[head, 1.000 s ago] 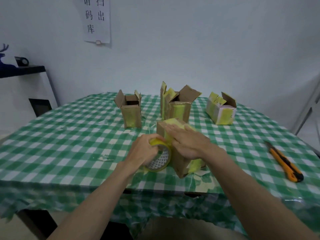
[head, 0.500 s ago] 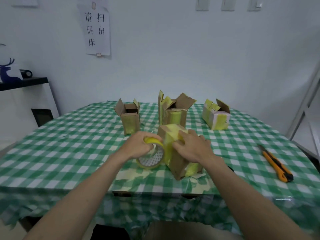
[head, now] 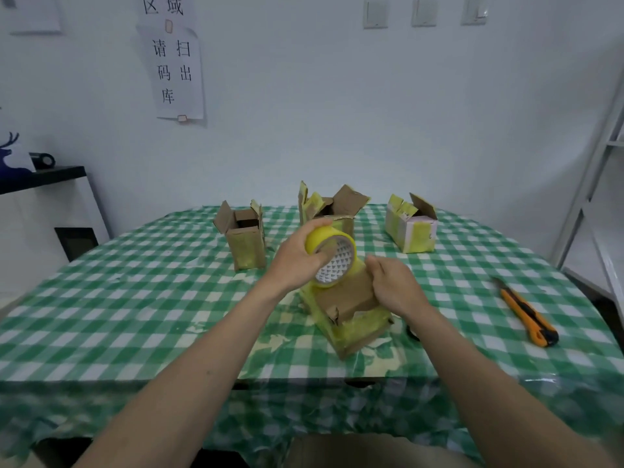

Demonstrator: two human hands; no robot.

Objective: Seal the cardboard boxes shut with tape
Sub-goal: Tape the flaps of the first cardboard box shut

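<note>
Near the front edge of a green-checked table [head: 141,298], a tape-streaked cardboard box [head: 347,305] sits tilted, with bare cloth open to its left. Behind it stand three open-flapped boxes: one at left [head: 244,243], one at centre [head: 332,207], one at right [head: 412,228]. An orange utility knife [head: 525,314] lies well apart to the right. The left hand [head: 297,256] grips a yellow tape roll [head: 332,260] raised over the box; the right hand [head: 393,287] holds the box's far side, fingers curled.

Checked table [head: 135,298] — boxes [head: 245,243], knife [head: 525,314]
</note>
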